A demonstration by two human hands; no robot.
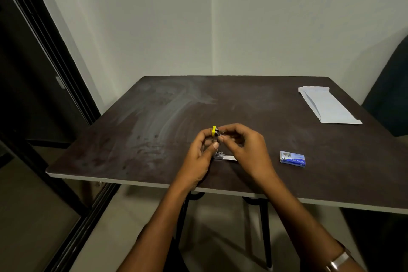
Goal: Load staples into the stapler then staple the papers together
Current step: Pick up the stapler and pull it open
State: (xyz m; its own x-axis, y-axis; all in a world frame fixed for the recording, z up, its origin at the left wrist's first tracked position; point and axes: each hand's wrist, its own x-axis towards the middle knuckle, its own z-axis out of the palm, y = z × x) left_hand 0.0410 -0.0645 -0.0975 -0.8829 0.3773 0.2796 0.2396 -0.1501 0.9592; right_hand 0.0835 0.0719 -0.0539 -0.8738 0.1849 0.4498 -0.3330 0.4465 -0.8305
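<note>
stapler open mid-surface, staple box and papers off to the right

stapler (217, 149): small, yellow top (213, 131) swung up, metal base (225, 157) flat on the dark surface, partly hidden by fingers. staple box (292, 159): blue, lying flat near the front edge, right of the stapler, apart from it. papers (326, 105): white, folded long and narrow, lying flat at the far right corner.

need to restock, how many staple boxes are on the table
1. A single blue staple box lies on the table, to the right of the right hand. More could be hidden behind the hands.
</note>
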